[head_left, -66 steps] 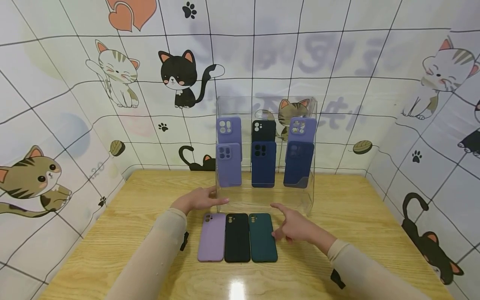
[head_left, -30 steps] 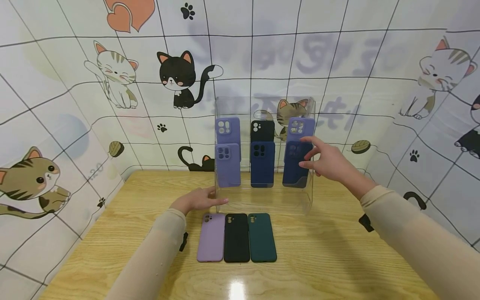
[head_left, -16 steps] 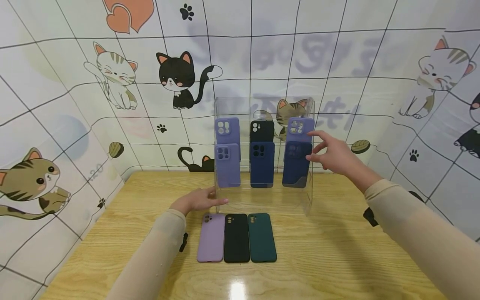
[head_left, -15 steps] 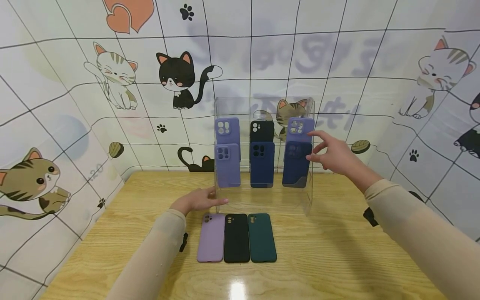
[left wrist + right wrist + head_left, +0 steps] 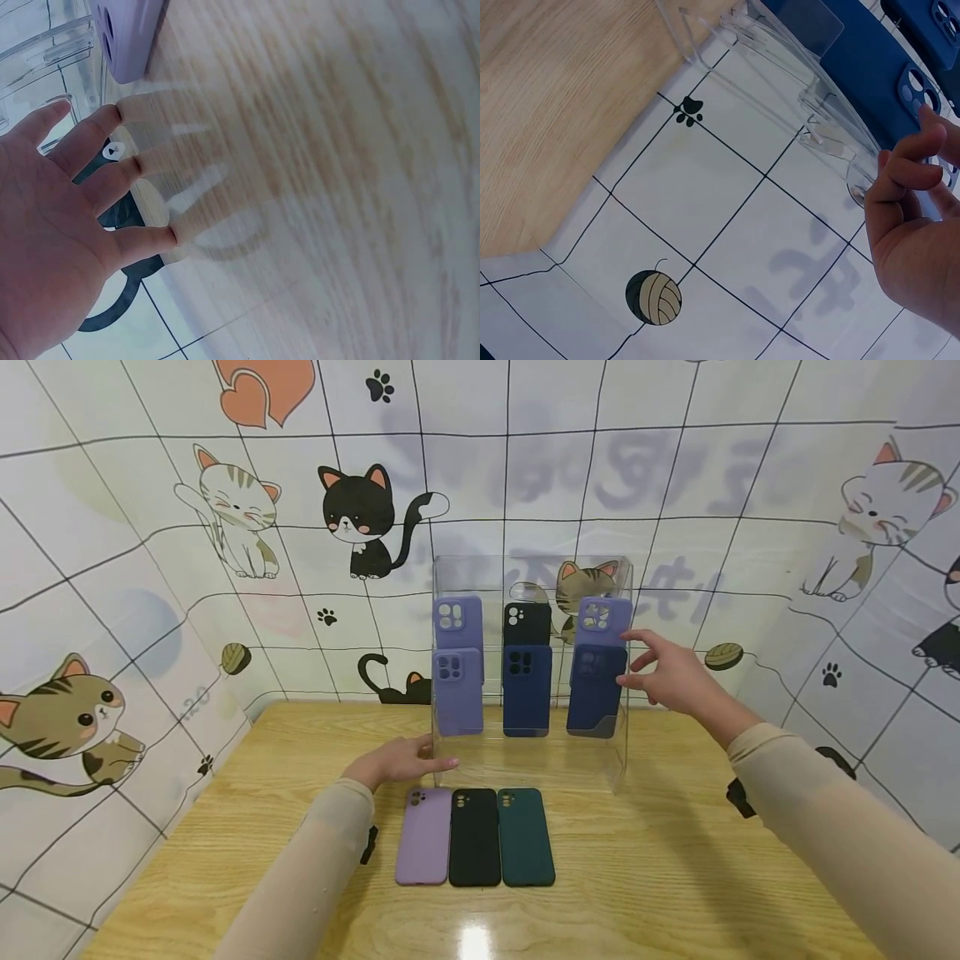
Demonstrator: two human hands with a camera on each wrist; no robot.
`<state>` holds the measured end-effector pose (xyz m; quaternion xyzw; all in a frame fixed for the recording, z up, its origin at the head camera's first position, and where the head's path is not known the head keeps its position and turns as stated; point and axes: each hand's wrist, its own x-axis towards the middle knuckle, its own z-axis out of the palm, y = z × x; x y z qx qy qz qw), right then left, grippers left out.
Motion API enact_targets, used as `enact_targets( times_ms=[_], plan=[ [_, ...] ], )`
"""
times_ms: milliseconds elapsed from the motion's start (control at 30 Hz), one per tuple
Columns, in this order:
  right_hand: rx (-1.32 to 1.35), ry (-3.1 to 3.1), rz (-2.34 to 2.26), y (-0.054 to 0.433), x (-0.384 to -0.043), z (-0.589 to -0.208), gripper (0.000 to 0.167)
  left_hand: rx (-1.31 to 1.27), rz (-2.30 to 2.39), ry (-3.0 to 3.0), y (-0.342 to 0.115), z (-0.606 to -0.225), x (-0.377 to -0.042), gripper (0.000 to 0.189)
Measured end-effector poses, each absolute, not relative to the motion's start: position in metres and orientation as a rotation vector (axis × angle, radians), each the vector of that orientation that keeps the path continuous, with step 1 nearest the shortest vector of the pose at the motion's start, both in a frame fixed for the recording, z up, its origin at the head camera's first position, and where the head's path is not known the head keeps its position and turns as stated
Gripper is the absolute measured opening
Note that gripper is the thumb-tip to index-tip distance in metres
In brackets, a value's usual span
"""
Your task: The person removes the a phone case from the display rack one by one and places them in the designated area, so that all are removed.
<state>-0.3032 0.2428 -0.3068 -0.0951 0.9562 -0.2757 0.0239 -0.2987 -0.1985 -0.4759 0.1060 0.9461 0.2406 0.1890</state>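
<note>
A clear acrylic display stand (image 5: 532, 764) holds phone cases in two rows. At its lower right a navy phone case (image 5: 596, 693) leans slightly, with a purple-blue case (image 5: 606, 612) behind and above it. My right hand (image 5: 670, 675) is at the right edge of these two cases, thumb near the navy one, fingers loosely bent; contact is hard to tell. My left hand (image 5: 401, 760) rests at the stand's lower left corner, fingers spread in the left wrist view. Lilac (image 5: 423, 837), black (image 5: 475, 837) and dark green (image 5: 526, 837) phone cases lie side by side before the stand.
More cases stand on the left and middle of the stand: two purple-blue ones, including the lower left case (image 5: 459, 702), a black case (image 5: 527, 621) and another navy case (image 5: 527, 702). A cat-print sheet (image 5: 480, 468) hangs behind the wooden table (image 5: 247, 852).
My right hand has risen from beside the dark green case to the stand's right side, then shifted slightly right off the navy case's front. My left hand has stayed put.
</note>
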Motion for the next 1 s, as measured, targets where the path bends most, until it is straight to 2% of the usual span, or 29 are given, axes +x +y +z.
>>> enact_targets(
  times_ms=[667,1000],
  plan=[
    [-0.289,2.970,-0.880,0.234,-0.301,-0.320,0.073,0.281,0.669,2.666,-0.198,-0.475,-0.299,0.118],
    [-0.332,3.003,-0.918,0.225,-0.298,-0.341,0.076,0.268,0.678,2.666,-0.197,-0.476,-0.297,0.116]
  ],
)
